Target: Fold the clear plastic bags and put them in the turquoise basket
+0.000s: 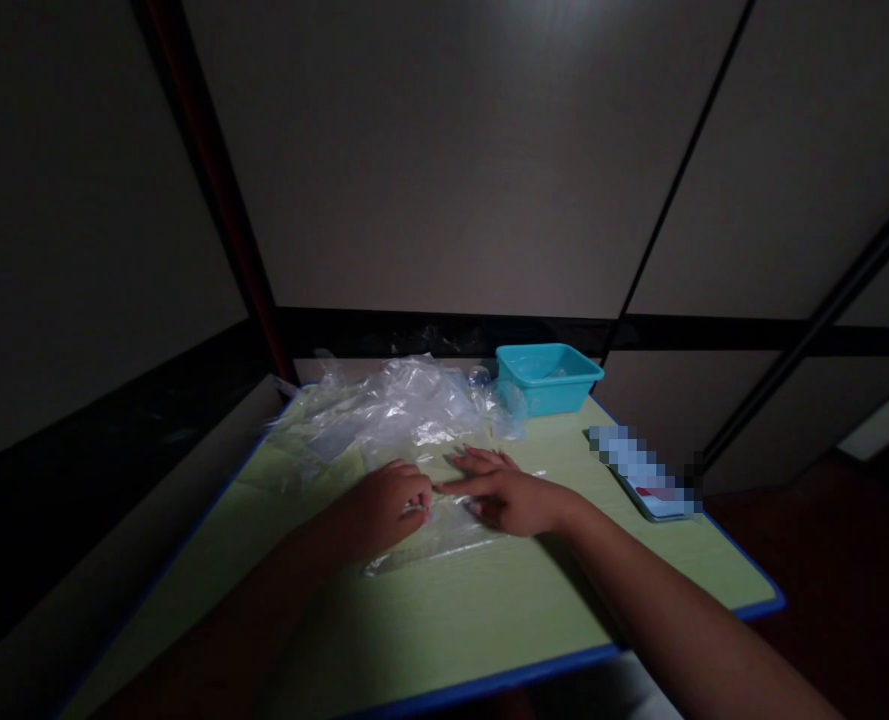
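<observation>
A clear plastic bag (444,535) lies flat on the light green table (429,630), under both hands. Over its left part is my left hand (388,505), its fingers curled together at the plastic; whether they pinch a bit of it is too small to make out. My right hand (508,492) rests on the bag just to the right, fingers spread, with the index finger pointing towards my left hand. Behind the hands sits a heap of crumpled clear plastic bags (421,395).
A turquoise basket (549,393) stands at the table's back right, with some clear plastic inside. A flat, partly blurred-out object (643,480) lies near the right edge. Pale panelled walls (444,180) rise behind the table, which has a blue rim.
</observation>
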The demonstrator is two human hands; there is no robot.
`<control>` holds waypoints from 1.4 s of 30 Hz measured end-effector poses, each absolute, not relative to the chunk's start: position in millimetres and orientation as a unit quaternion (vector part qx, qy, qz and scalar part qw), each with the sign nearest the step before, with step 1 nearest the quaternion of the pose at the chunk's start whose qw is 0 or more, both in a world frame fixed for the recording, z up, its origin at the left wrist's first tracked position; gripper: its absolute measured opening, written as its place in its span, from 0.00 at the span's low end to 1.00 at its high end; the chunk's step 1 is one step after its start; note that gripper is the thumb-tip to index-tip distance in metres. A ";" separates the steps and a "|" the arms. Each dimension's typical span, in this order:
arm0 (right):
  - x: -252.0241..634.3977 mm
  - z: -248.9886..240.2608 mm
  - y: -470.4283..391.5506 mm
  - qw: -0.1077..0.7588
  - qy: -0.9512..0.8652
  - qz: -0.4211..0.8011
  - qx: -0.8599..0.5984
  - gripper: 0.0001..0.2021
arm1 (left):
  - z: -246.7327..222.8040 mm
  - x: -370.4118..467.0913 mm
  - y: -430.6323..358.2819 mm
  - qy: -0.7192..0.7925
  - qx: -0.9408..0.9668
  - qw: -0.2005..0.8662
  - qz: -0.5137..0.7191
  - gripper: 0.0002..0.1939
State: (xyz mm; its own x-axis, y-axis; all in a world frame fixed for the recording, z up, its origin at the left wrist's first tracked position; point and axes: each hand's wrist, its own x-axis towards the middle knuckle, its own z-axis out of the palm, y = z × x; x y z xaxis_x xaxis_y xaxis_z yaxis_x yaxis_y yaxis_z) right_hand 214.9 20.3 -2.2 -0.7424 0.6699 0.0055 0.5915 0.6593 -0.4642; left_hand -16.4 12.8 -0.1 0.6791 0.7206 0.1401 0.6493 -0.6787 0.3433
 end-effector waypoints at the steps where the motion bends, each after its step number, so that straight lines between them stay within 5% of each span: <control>1: 214.2 -0.7 19.5 0.074 -0.905 0.229 -0.351 0.27 | 0.5 -16.3 12.1 0.377 0.906 0.135 0.134 0.02; 10: 211.6 8.7 14.8 0.024 -0.900 0.248 -0.358 0.25 | -0.3 -15.7 10.6 0.359 0.916 0.107 0.143 0.13; 19: 212.4 4.4 18.2 0.014 -0.900 0.254 -0.354 0.25 | -4.6 -16.2 22.8 0.457 0.842 -0.022 0.285 0.08; 33: 213.5 3.7 18.5 0.007 -0.900 0.250 -0.358 0.26 | -16.4 -22.9 32.3 0.617 0.762 -0.068 0.183 0.24; 42: 214.1 4.8 18.2 -0.003 -0.899 0.249 -0.360 0.27 | -21.0 -24.1 32.2 0.618 0.778 -0.005 0.114 0.35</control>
